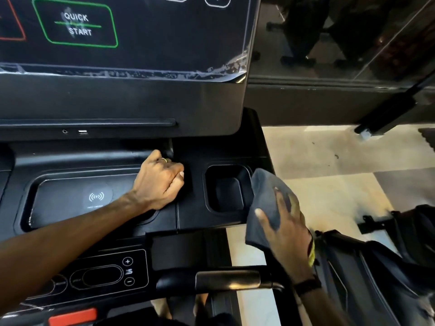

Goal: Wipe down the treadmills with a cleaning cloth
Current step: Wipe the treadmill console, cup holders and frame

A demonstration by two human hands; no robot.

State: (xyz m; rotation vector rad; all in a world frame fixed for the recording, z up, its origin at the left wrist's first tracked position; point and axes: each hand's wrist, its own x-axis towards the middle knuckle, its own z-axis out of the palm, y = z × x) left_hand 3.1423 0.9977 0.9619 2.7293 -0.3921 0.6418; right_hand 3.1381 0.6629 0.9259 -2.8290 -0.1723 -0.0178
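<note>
L hand (160, 180) fist-curled on treadmill console (188, 212), holding nothing visible, R hand (284, 222) fingers spread flat, pressing dark cloth (266, 196) vs console's R edge, beside cup holder (227, 189)

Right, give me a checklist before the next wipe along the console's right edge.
1. Cloth in the right hand: ok, fingers spread flat on it.
2. Cloth against the console edge: ok.
3. Left hand clear of the wipe path: ok, curled on the console, left of the cup holder.
4. Cup holder empty: ok.
5. Screen safe from accidental presses: ok, both hands below it.
6. Cloth clean: cannot tell.
</note>
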